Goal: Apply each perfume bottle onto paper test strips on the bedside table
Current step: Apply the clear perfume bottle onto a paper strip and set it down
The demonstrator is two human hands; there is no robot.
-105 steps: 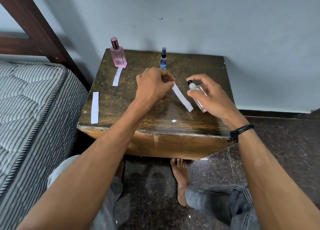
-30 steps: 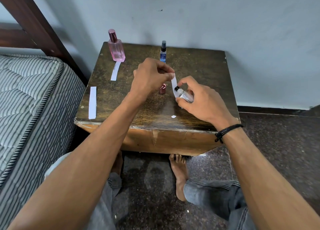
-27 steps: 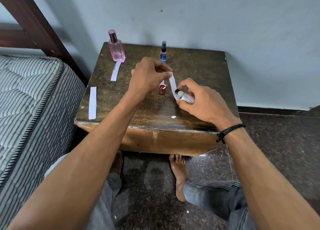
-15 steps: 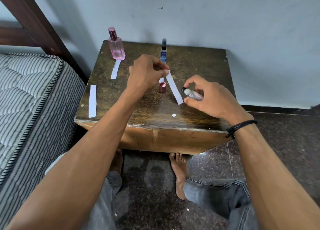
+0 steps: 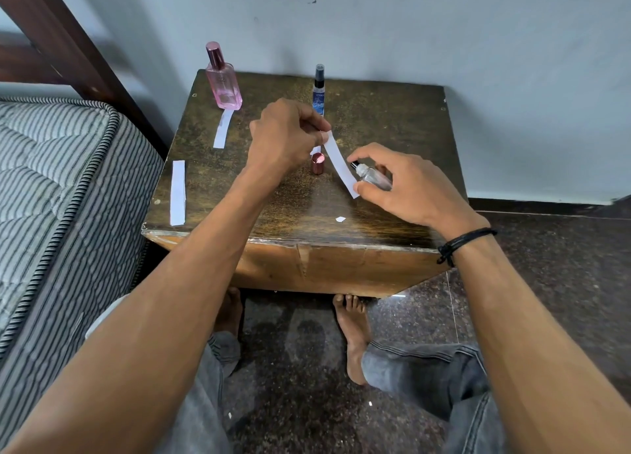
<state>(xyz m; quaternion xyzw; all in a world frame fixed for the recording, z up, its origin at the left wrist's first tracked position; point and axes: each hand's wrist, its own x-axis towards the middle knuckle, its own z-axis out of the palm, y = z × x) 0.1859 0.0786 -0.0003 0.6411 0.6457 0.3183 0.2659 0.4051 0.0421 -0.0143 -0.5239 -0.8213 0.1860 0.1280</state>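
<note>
Over the middle of the bedside table are the left hand and right hand. At the table's back edge stand the pink bottle and blue bottle. The right curls round the small clear bottle; the left pinches the upper end of a paper strip beside its nozzle. I judge this strip is being scented; next needs a nozzle press toward the paper.

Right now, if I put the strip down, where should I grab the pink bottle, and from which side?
Take the pink bottle by its flat body, below the neck, reaching from the front, probably with the left hand. It stands upright at the table's back left; broad faces suit thumb and fingers, while the narrow cap could slip off. Stay above the strip lying before it.
</note>
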